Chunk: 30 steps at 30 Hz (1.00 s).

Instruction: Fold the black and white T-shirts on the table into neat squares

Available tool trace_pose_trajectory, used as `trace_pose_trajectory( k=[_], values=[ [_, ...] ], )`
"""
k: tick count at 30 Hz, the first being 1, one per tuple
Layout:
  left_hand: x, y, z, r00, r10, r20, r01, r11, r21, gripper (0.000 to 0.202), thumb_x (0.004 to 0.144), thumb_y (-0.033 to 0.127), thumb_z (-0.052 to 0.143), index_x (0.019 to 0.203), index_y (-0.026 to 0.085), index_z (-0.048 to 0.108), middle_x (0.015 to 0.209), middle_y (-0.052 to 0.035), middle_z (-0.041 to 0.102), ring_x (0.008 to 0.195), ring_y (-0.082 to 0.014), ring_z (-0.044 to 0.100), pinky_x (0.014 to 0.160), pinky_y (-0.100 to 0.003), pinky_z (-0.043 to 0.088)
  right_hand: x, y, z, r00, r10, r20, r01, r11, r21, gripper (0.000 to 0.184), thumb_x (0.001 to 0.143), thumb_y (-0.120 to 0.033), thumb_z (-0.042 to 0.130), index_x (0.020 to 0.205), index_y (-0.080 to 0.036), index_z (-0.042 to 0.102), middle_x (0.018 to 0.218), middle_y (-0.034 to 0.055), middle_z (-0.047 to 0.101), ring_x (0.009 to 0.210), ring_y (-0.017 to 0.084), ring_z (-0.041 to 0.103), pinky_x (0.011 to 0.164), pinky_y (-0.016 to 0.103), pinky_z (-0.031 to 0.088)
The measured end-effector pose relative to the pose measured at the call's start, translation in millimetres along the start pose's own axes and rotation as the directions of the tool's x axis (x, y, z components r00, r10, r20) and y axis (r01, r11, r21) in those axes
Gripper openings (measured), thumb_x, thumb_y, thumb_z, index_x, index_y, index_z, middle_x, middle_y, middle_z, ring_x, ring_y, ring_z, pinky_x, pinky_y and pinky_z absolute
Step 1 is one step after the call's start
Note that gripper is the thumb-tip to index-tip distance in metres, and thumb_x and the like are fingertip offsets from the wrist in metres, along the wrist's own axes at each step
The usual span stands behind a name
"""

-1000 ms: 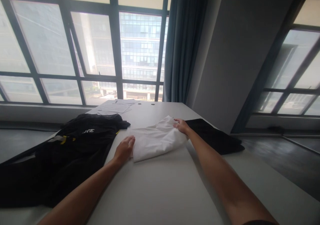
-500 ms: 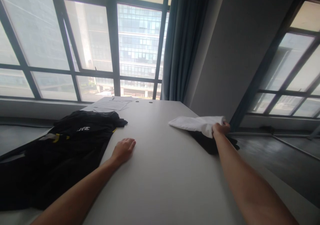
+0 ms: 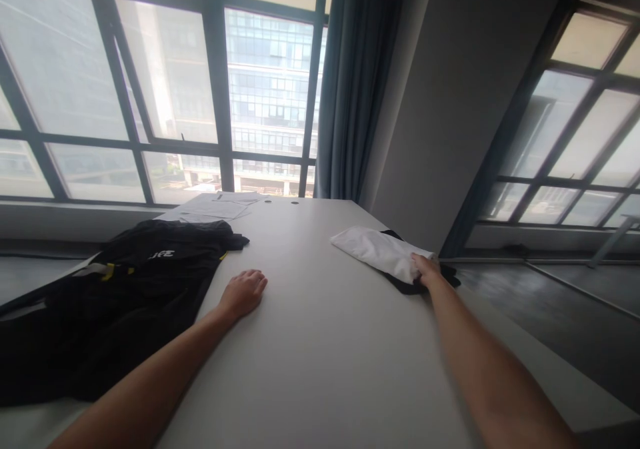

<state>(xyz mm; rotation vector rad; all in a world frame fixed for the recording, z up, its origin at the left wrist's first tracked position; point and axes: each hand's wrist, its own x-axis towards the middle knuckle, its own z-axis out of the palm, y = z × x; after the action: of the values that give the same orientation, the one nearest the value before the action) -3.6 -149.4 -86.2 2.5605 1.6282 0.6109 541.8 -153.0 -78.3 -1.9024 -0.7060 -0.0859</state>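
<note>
My right hand (image 3: pixel 425 269) grips the near right end of a folded white garment (image 3: pixel 375 252). This garment lies over a folded black cloth (image 3: pixel 407 288) at the table's right edge. Parts of the black cloth stick out behind and below the white one. On the bare tabletop, my left hand (image 3: pixel 245 292) rests palm down with nothing in it, its fingers lying on the surface. To its left is a spread black garment (image 3: pixel 150 302) with white lettering and yellow trim.
The white table (image 3: pixel 310 369) runs towards the windows. Loose papers (image 3: pixel 220 206) lie at its far left corner, beside two small dark round holes. A blue-grey curtain (image 3: pixel 345 102) and a grey pillar (image 3: pixel 425 116) stand behind the right side.
My right hand has lowered the white garment onto the black cloth, and it now lies flatter. My left hand stays in place on the table. The view has turned slightly right.
</note>
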Motion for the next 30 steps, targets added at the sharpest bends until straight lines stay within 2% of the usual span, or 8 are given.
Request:
trace_pose_trajectory(
  k=[3, 5, 8, 10, 14, 17, 24, 30],
  values=[
    [0, 1, -0.7, 1.000, 0.005, 0.000, -0.005, 1.000, -0.006, 0.036, 0.098, 0.036, 0.037, 0.109, 0.024, 0.069, 0.128, -0.0073, 0.066, 0.120, -0.0237, 0.058, 0.102, -0.037, 0.043, 4, -12, -1, 0.992, 0.127, 0.024, -0.128, 0.992, 0.014, 0.064, 0.072, -0.023, 0.065, 0.131, -0.003, 0.055, 0.109, 0.0209, 0.069, 0.094, 0.027, 0.069, 0.077, 0.031, 0.058],
    [0, 1, -1.1, 1.000, 0.006, -0.004, -0.006, 1.000, -0.007, 0.035, 0.098, 0.036, 0.038, 0.108, 0.023, 0.068, 0.126, -0.0077, 0.067, 0.119, -0.0238, 0.059, 0.102, -0.037, 0.042, 6, -24, -2, 0.994, 0.105, 0.025, -0.105, 0.994, -0.005, 0.070, 0.073, -0.022, 0.063, 0.139, -0.004, 0.049, 0.121, 0.0229, 0.064, 0.108, 0.030, 0.065, 0.093, 0.034, 0.053],
    [0, 2, -0.7, 1.000, 0.008, -0.008, -0.008, 1.000, 0.004, 0.033, 0.098, 0.036, 0.039, 0.107, 0.022, 0.068, 0.123, -0.0086, 0.067, 0.116, -0.0248, 0.059, 0.100, -0.039, 0.043, 6, -54, 2, 0.995, -0.093, 0.039, 0.095, 0.995, -0.037, 0.070, 0.080, -0.024, 0.055, 0.147, -0.010, 0.042, 0.139, 0.0195, 0.055, 0.127, 0.030, 0.055, 0.109, 0.039, 0.041],
    [1, 1, 0.1, 1.000, 0.009, -0.010, -0.009, 1.000, 0.010, 0.033, 0.098, 0.036, 0.040, 0.107, 0.022, 0.068, 0.123, -0.0086, 0.067, 0.116, -0.0252, 0.059, 0.099, -0.039, 0.043, 0, -82, 10, 0.964, -0.256, 0.067, 0.258, 0.966, -0.021, 0.069, 0.084, -0.026, 0.049, 0.151, -0.013, 0.037, 0.149, 0.0152, 0.047, 0.136, 0.028, 0.046, 0.114, 0.039, 0.035],
    [1, 0, 1.2, 1.000, 0.006, -0.005, -0.006, 1.000, 0.000, 0.032, 0.098, 0.036, 0.041, 0.107, 0.023, 0.068, 0.124, -0.0078, 0.066, 0.117, -0.0249, 0.058, 0.101, -0.039, 0.042, -22, -142, 39, 0.832, -0.537, 0.138, 0.526, 0.843, 0.111, 0.066, 0.088, -0.027, 0.043, 0.151, -0.010, 0.035, 0.155, 0.0118, 0.040, 0.142, 0.021, 0.037, 0.117, 0.033, 0.029],
    [0, 1, 0.5, 1.000, 0.005, -0.004, -0.005, 1.000, -0.002, 0.032, 0.098, 0.036, 0.041, 0.109, 0.022, 0.068, 0.125, -0.0077, 0.066, 0.118, -0.0252, 0.058, 0.101, -0.039, 0.042, -37, -181, 62, 0.761, -0.619, 0.193, 0.584, 0.784, 0.211, 0.065, 0.089, -0.028, 0.043, 0.152, -0.012, 0.036, 0.155, 0.0101, 0.042, 0.141, 0.021, 0.040, 0.117, 0.033, 0.030],
    [-1, 3, -0.8, 1.000, 0.003, -0.004, -0.003, 1.000, -0.007, 0.031, 0.098, 0.035, 0.042, 0.111, 0.022, 0.068, 0.129, -0.0080, 0.065, 0.120, -0.0244, 0.058, 0.103, -0.038, 0.042, -22, -223, 88, 0.833, -0.534, 0.148, 0.504, 0.841, 0.198, 0.065, 0.086, -0.019, 0.045, 0.149, -0.008, 0.041, 0.149, 0.0121, 0.049, 0.137, 0.023, 0.045, 0.116, 0.037, 0.032],
    [0, 2, -0.5, 1.000, 0.010, -0.007, -0.010, 1.000, -0.007, 0.030, 0.098, 0.034, 0.043, 0.110, 0.023, 0.068, 0.127, -0.0087, 0.066, 0.120, -0.0247, 0.057, 0.103, -0.039, 0.042, 32, -231, 53, 0.847, -0.527, -0.069, 0.530, 0.826, 0.193, 0.051, 0.087, -0.011, 0.042, 0.135, -0.007, 0.059, 0.135, 0.0168, 0.061, 0.128, 0.022, 0.053, 0.112, 0.035, 0.035]
  ],
)
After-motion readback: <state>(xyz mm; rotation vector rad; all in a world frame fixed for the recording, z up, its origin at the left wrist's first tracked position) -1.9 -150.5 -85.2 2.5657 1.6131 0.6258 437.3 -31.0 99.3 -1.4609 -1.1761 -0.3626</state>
